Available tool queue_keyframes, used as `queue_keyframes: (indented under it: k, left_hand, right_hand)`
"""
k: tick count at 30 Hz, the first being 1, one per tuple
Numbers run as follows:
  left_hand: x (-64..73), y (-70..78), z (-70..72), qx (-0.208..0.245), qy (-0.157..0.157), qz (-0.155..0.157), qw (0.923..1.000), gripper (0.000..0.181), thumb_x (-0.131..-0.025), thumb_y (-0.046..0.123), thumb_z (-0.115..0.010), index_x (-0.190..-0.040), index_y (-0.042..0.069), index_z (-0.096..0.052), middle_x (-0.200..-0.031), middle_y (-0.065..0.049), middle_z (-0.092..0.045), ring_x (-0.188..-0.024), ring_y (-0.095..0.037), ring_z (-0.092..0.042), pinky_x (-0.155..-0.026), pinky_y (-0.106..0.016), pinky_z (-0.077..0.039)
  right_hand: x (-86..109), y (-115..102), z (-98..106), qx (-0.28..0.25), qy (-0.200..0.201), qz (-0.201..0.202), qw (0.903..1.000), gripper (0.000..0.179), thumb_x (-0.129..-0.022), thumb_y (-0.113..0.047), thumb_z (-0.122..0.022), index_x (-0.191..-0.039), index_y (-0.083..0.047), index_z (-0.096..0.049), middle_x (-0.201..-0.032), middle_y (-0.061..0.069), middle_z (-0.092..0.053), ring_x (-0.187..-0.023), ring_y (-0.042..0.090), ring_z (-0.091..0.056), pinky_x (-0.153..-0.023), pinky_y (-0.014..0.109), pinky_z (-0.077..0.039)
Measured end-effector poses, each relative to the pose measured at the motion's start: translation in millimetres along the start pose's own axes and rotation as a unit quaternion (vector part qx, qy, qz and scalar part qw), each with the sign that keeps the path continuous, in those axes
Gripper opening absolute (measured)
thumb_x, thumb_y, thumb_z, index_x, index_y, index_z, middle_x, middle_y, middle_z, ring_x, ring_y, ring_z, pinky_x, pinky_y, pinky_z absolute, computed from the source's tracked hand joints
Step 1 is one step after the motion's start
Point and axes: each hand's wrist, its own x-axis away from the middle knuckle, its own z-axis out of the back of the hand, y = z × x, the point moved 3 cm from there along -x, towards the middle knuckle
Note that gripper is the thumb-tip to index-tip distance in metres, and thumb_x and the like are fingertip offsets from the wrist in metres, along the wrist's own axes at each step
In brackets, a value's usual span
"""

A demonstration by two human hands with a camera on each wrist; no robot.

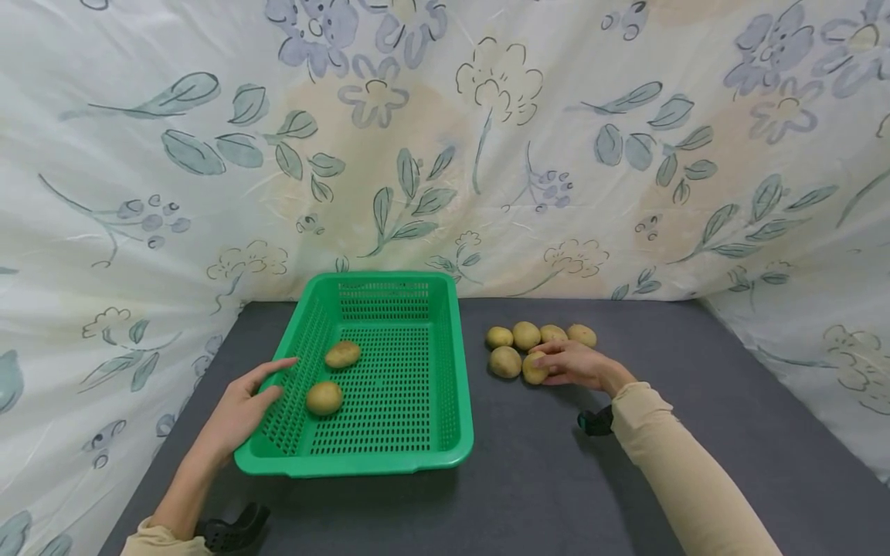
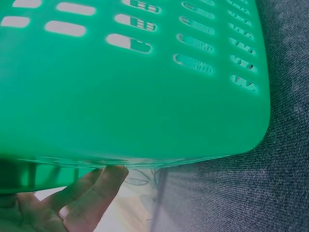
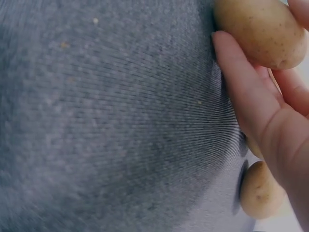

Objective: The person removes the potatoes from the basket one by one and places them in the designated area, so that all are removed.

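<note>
Right of centre in the head view, one potato [image 1: 536,370] is gripped by the right hand [image 1: 575,365] beside five other potatoes [image 1: 526,335] on the dark tabletop [image 1: 528,479]. Left of centre, a green perforated basket [image 1: 358,466] containing two potatoes [image 1: 324,398] is held at its left side by the left hand [image 1: 239,409].

Left grip [image 1: 239,413], right grip [image 1: 573,365] — well apart

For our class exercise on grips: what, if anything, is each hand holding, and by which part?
The right hand holds a potato by its sides. The left hand grips the green basket by its left rim.
</note>
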Motion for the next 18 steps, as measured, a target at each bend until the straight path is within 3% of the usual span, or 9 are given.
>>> queue_keyframes:
  k: [8,13,18]
  left_hand:
    - [0.2,0.2,0.6,-0.019,0.001,-0.01,0.9998,0.044,-0.101,0.009,-0.039,-0.145,0.004,-0.039,-0.149,-0.026,-0.026,-0.054,-0.017,-0.03,-0.069,-0.036,-0.036]
    - [0.9,0.4,0.3,-0.022,0.001,-0.015,0.9997,0.044,-0.101,0.009,-0.039,-0.145,0.003,-0.039,-0.149,-0.026,-0.025,-0.06,-0.021,-0.034,-0.074,-0.039,-0.035]
    - [1.0,0.1,0.8,-0.026,0.002,-0.014,0.9996,0.044,-0.101,0.009,-0.039,-0.145,0.004,-0.04,-0.149,-0.026,-0.026,-0.062,-0.021,-0.034,-0.075,-0.04,-0.035]
  right_hand:
    - [3.2,-2.2,-1.5,0.027,-0.003,0.009,0.9996,0.062,-0.095,-0.014,-0.06,-0.143,0.01,-0.029,-0.145,0.028,-0.027,-0.126,0.038,-0.04,-0.096,0.044,-0.042]
    - [4.6,0.9,-2.3,0.01,0.023,0.006,0.9997,0.062,-0.096,-0.017,-0.058,-0.143,0.011,-0.028,-0.146,0.031,-0.024,-0.126,0.041,-0.038,-0.096,0.044,-0.042]
    - [3.9,3.1,-3.0,-0.016,0.063,-0.002,0.9979,0.061,-0.097,-0.017,-0.058,-0.142,0.011,-0.03,-0.133,0.026,-0.04,-0.113,0.031,-0.05,-0.093,0.042,-0.044]
